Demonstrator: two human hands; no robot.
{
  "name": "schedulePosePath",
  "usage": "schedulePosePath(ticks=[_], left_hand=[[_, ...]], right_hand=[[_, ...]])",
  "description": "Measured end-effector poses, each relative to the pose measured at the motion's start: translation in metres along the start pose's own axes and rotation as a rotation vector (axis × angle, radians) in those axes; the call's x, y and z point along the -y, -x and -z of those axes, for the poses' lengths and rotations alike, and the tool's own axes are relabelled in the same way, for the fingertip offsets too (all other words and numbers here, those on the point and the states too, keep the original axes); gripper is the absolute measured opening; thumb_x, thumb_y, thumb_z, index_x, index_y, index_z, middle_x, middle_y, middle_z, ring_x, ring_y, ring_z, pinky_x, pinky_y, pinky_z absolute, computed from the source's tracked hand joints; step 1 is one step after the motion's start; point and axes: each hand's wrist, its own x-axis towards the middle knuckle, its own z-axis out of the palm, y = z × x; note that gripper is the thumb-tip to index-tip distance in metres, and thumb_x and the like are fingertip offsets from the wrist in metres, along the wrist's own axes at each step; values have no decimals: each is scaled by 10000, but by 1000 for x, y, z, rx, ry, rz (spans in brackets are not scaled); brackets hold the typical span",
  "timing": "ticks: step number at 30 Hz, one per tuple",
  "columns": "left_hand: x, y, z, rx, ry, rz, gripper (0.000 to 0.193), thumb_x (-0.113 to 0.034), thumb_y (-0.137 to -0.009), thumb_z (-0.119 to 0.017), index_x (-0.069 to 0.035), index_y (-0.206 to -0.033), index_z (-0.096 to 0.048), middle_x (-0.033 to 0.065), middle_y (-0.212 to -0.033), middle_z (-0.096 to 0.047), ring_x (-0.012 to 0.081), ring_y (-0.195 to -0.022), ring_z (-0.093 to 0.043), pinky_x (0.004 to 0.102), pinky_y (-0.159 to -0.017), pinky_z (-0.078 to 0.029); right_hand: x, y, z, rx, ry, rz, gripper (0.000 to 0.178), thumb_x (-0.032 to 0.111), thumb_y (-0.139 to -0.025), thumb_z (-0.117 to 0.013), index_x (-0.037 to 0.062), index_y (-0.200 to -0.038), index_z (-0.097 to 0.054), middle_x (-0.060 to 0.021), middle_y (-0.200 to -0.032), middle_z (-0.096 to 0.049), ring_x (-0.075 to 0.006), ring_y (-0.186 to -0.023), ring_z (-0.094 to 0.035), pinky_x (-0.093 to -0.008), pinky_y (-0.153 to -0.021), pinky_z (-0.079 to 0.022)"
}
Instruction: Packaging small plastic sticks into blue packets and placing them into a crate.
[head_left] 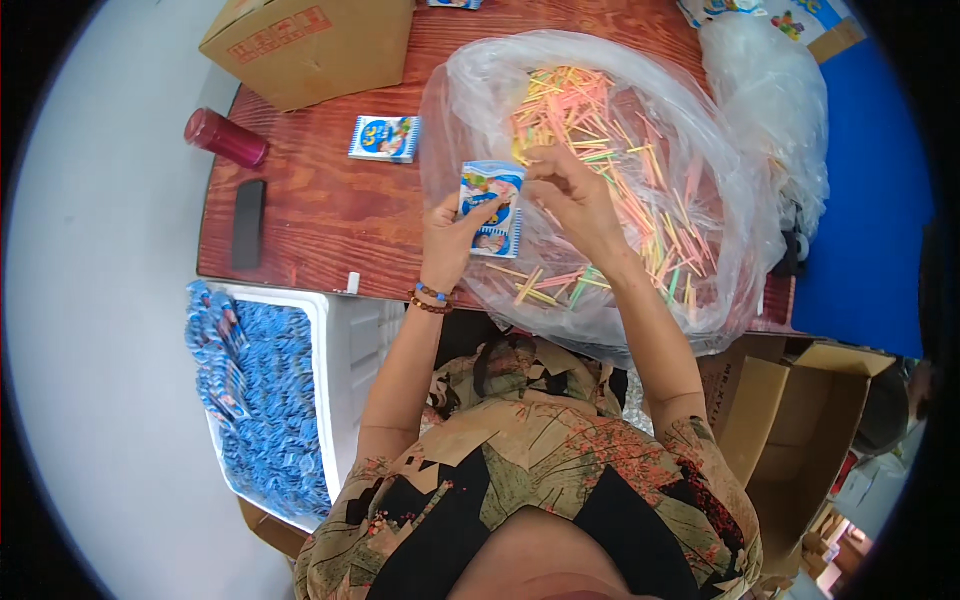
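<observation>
My left hand (452, 232) is closed round a small blue-and-white packet (490, 185), its thumb lying across the front. Bracelets circle that wrist. Close to the packet's upper right edge, my right hand (575, 196) has its fingers curled in a pinch; whatever they grip is too small to make out. Both hands are above a large clear plastic bag (465, 85), spread wide on the table. Thin pink, yellow and green sticks (640, 205) lie loose inside it. A similar packet or small stack of packets (385, 139) rests on the wood, left of the bag.
The reddish wooden table (330, 220) carries a cardboard box (315, 50), a dark red cup (228, 138) and a black phone-like object (248, 224). A white foam box (322, 400) full of blue packets stands lower left. An open carton (800, 430) is lower right.
</observation>
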Motion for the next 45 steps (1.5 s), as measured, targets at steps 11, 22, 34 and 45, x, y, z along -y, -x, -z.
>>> schedulePosePath(ticks=[11, 22, 34, 45], left_hand=[[-24, -54, 126, -302, -404, -135, 188, -130, -836, -716, 6, -966, -711, 38, -882, -713, 63, -760, -638, 230, -668, -491], [-17, -57, 112, -574, -1138, -342, 470, -269, -763, -782, 1, -1107, -609, 150, -1004, -644, 253, -977, -599, 378, -863, -456], [9, 15, 37, -240, -1089, -425, 356, -222, -821, -698, -67, -1131, -615, 98, -1087, -586, 285, -1085, -453, 412, -971, -312], [9, 9, -7, -68, -116, -66, 98, -79, -900, -650, 10, -932, -679, 6, -827, -685, 44, -685, -612, 196, -609, -495]], right_hand=[[-34, 36, -4, 108, 398, -127, 189, 56, -882, -581, 7, -1059, -626, -29, -812, -620, -99, -691, -553, -243, -623, -449], [-43, 7, -30, 107, 1071, 47, 370, 311, -775, -705, 69, -1039, -613, -110, -975, -635, -276, -901, -622, -407, -749, -479], [-49, 6, -27, -5, 922, 38, 175, 259, -806, -658, 94, -862, -672, -99, -850, -632, -308, -829, -617, -410, -693, -476], [-39, 20, 10, 46, -23, -261, 115, 119, -864, -667, 14, -909, -682, 8, -819, -648, -49, -742, -576, -230, -633, -458]])
